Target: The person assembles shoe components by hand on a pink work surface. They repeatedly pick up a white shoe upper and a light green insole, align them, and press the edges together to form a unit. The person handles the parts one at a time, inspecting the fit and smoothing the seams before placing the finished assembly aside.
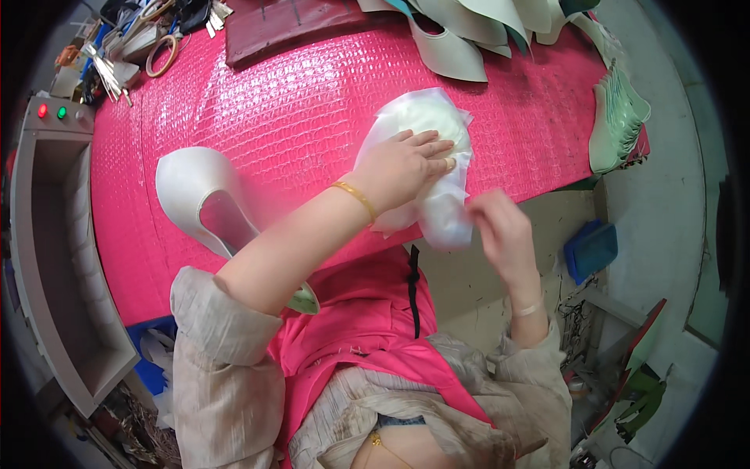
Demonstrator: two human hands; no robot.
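Where the bench runs across the upper view, a bright pink sheet (297, 109) with a raised scale pattern covers it and hangs over the near edge into the person's lap. Beyond the sheet's right end lies pale grey floor (672, 180); along its left side stands a grey cabinet (47, 258) with one red and one green button on top. At the far edge sit a dark red embossed piece (289, 27), a fan of cream cut shoe panels (469, 31) and, far left, a clutter of tools (125, 39). A stack of pale green soles (617, 117) rests on the right end of the sheet. A white high-heeled shoe (199, 195) lies on the pink left of the forearm. Below the bench to the right is a small blue box (591, 250).

The white padded piece in thin clear wrap (430, 156) sits near the bench's front edge. The left hand (402, 168) lies on it, fingers spread flat and pressing down. The right hand (500, 227) is blurred just beside the wrap's lower right corner; whether its fingers pinch the film cannot be told.
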